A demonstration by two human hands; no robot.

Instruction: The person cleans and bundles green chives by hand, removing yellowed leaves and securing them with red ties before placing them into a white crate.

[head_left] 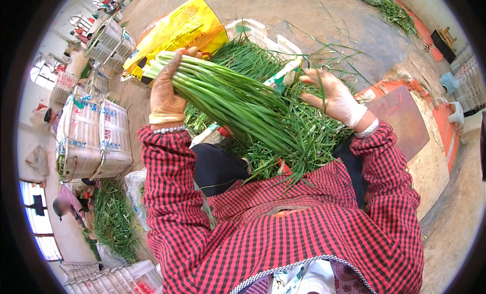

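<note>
A thick bunch of chives, white at the stem ends and green along the leaves, lies across my lap. My left hand is wrapped round it near the white ends, which point up and left. The leaf tips hang down to the right over a heap of loose greens. My right hand is held apart from the bunch, to its right, with fingers spread. A thin green leaf crosses its fingers. White wrapping covers that wrist and part of the palm. More chives lie beyond the bunch.
A yellow printed bag and a white plastic basket stand ahead. Stacked white crates are at left, near another person and a greens pile. To my right lies a reddish-brown board. Loose leaves litter the floor.
</note>
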